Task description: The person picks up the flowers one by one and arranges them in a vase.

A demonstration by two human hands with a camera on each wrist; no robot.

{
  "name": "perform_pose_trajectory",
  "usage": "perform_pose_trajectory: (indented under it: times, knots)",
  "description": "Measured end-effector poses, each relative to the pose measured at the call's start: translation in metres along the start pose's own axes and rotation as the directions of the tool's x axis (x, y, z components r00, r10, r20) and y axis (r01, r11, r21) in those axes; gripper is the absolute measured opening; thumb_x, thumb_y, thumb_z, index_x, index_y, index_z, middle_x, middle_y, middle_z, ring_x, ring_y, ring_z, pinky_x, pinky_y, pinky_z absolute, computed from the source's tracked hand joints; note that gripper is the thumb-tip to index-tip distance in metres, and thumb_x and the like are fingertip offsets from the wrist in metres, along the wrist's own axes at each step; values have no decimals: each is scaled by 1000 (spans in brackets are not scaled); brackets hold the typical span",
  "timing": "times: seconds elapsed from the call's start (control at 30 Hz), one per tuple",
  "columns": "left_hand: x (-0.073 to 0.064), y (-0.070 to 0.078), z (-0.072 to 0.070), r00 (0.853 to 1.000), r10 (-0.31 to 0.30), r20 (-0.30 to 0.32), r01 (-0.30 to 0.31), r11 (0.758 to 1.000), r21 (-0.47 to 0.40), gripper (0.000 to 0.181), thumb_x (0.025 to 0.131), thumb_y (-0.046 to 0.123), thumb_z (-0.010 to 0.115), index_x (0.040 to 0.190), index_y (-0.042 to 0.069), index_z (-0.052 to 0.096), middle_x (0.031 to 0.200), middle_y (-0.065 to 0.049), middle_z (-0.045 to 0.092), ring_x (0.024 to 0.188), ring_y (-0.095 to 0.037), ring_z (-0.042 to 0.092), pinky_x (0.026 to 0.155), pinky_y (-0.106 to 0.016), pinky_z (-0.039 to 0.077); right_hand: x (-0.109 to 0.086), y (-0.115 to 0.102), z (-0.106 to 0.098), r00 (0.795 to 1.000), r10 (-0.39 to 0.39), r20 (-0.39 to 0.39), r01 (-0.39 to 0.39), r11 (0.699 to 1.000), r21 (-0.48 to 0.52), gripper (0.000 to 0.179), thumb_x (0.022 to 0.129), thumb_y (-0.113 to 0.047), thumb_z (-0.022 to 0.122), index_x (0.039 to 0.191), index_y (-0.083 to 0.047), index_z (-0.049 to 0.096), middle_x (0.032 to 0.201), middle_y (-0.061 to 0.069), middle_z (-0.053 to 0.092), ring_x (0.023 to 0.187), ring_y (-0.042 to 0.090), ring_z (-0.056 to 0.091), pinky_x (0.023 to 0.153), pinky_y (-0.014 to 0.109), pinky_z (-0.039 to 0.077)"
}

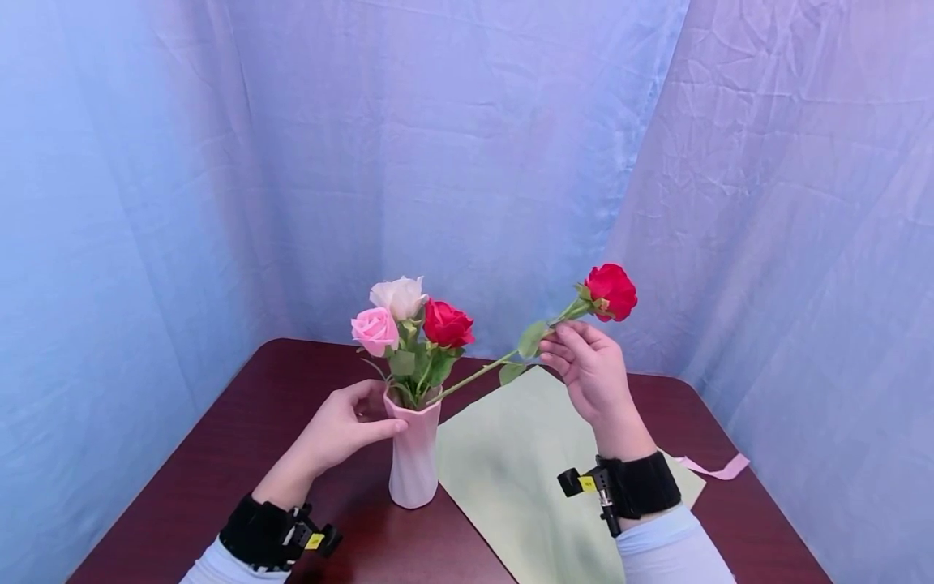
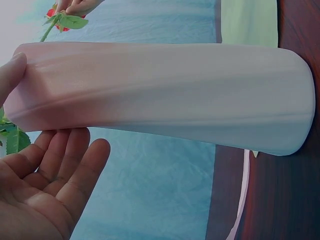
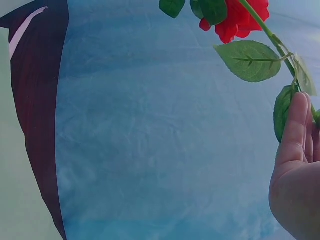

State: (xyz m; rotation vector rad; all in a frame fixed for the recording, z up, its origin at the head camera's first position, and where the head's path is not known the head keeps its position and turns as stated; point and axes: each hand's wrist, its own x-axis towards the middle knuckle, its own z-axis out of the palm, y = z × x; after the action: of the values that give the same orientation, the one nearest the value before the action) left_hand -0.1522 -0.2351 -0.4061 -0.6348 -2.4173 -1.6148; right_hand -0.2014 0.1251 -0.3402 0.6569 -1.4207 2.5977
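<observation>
My left hand [image 1: 350, 426] grips a pink-and-white vase [image 1: 414, 466] near its rim, thumb in front and fingers at the far side. Upright on the table, the vase holds a white rose [image 1: 400, 297], a pink rose [image 1: 375, 331] and a red rose [image 1: 448, 324]. Another red rose [image 1: 611, 291] is pinched by the stem in my right hand [image 1: 593, 373], just below its bloom. Its green stem [image 1: 474, 378] slants down left, and the lower end meets the vase's mouth. Leaves [image 3: 250, 61] on this stem show in the right wrist view.
A pale green sheet of paper [image 1: 540, 478] lies on the dark red table [image 1: 350, 560], right of the vase. A pink ribbon [image 1: 718, 468] lies by the paper near the table's right edge. Blue curtains [image 1: 467, 162] hang behind and at both sides.
</observation>
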Motion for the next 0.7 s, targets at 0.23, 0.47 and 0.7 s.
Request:
perform_pose_trajectory:
  times: [0.23,0.47,0.7]
  knots:
    - [0,0,0,1000,11,1,-11,1000,-3,41,83,26,86,114,6,68,100,-6,72,89,-23,70,76,-33,58,4,1,7,1000,6,4,-6,999,-33,11,102,0,58,97,-5,66,89,10,73,79,21,74,74,32,60]
    - [0,-1,0,1000,14,3,-14,1000,-6,42,84,26,86,115,5,68,101,-6,72,89,-22,70,77,-32,58,7,2,13,1000,-5,23,6,998,-60,9,102,-1,59,97,-4,66,89,10,72,80,20,73,74,32,60]
    - [0,-2,0,1000,13,4,-13,1000,-6,43,84,26,86,116,5,68,102,-6,72,90,-22,71,77,-32,58,9,-1,16,1000,-2,12,3,998,-58,9,102,0,59,98,-4,66,88,9,72,79,20,72,73,32,60]
